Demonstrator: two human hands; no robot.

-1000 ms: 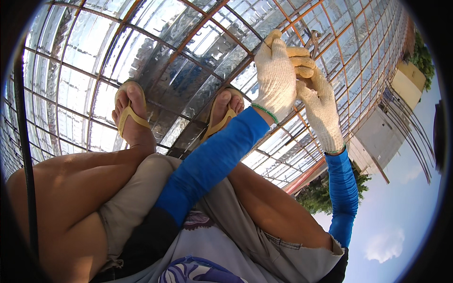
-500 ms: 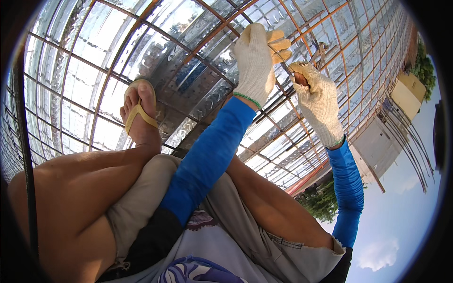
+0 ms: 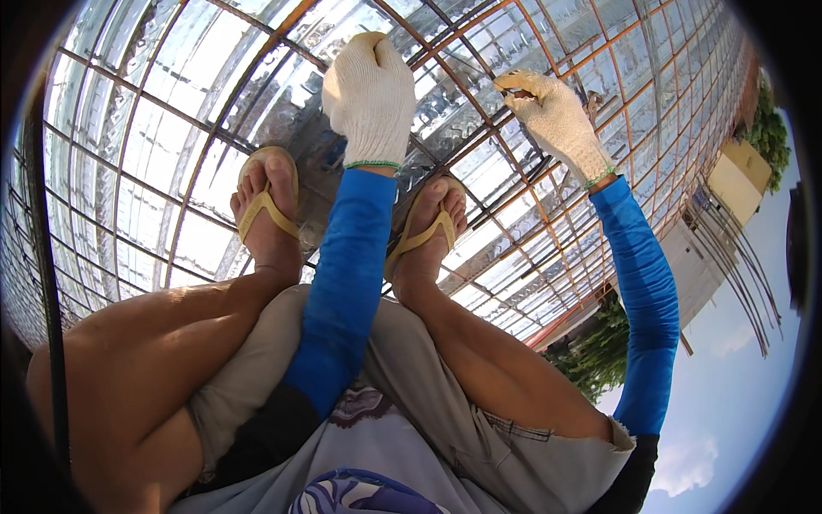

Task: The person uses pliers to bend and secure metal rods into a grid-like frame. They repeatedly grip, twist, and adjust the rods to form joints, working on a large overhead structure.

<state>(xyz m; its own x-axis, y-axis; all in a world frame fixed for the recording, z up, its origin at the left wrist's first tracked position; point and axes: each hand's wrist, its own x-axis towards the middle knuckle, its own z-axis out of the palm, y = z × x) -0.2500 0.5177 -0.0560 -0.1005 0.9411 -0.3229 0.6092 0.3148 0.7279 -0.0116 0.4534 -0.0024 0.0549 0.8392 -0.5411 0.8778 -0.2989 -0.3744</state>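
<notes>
My left hand (image 3: 372, 101), in a white knit glove with a green hem, is raised over the steel bar mesh (image 3: 445, 64). Its fingers are curled closed, and whatever they hold is hidden behind the glove. To its right, my right hand (image 3: 556, 120) wears a similar worn glove, with the fingers bent round toward the thumb. A dark bit shows between its fingertips, too small to name. Just behind that hand, a rusty, curved metal piece (image 3: 592, 104) shows in part; I cannot tell whether the hand grips it. The two hands are apart.
Rusty bars cross in a grid above shiny, ribbed metal sheets (image 3: 201, 244). My feet in yellow flip-flops (image 3: 267, 210) rest on the grid. A dark upright bar (image 3: 47, 283) stands at the left. Loose bars (image 3: 741, 248) jut out at right, near a tree (image 3: 595, 351).
My left hand has moved left, away from the right hand. My right hand has shifted slightly up and left. My right foot has come into view between the arms.
</notes>
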